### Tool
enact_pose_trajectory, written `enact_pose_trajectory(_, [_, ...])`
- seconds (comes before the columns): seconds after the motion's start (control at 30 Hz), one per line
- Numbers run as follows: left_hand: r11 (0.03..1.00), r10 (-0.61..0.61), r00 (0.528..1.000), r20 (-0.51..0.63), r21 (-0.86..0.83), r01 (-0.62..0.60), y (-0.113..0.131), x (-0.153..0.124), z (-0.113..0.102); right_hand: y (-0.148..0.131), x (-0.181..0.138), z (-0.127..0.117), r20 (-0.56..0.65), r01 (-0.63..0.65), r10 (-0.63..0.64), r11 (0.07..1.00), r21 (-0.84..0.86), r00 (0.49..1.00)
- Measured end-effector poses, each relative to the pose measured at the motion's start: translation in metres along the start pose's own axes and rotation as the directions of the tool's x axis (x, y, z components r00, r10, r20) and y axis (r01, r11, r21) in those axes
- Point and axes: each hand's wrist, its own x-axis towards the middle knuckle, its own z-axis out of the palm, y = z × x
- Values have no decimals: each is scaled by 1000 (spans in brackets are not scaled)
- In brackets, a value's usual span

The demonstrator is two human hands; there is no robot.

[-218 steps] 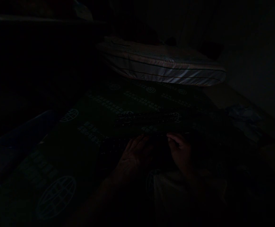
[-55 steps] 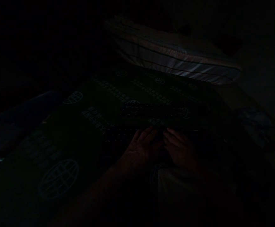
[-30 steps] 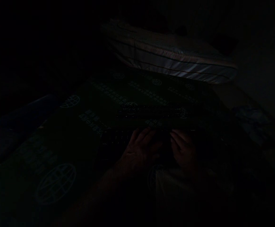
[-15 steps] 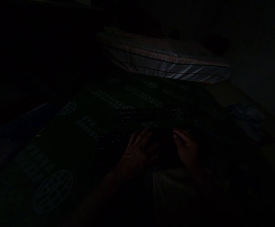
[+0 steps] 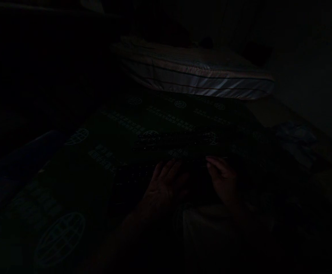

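The scene is very dark. A dark flat piece with rows of tiny pale specks [image 5: 131, 173] lies in front of me; its kind is hard to make out. My left hand [image 5: 164, 182] rests on it, palm down, with the fingers stretched and slightly apart. At its far edge, toward the right, my right hand [image 5: 223, 177] has thumb and index finger close together in a pinch. Whatever is between those fingertips is lost in the dark. Just beyond lies a second dark, narrow, speckled strip [image 5: 168, 139], apart from both hands.
Underneath is a dark green sheet [image 5: 103, 133] printed with pale globes and lettering. A thick mattress with a striped cover [image 5: 200, 82] stands at the back. Crumpled pale material [image 5: 296, 140] lies at right, a bluish flat object [image 5: 23, 152] at left. Pale cloth [image 5: 203, 232] is near me.
The view has shifted slightly, so everything sits a little farther left. Both hands keep nearly the same pose and place on the dark piece.
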Motion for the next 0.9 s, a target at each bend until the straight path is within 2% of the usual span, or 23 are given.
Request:
enact_pose_trajectory(0.3, [1000,-5,999,40,4,5,1,3,-6,-1,1,2,-7,14,-14,1000,-5,1000])
enact_pose_trajectory(0.63, [997,56,998,-15,47,-55,-5,7,1,-7,10,5,6,107,-107,992,-62,994])
enact_pose_trajectory(0.9, [991,86,996,10,101,-87,-7,9,-2,-6,11,7,24,119,-117,988,-97,993])
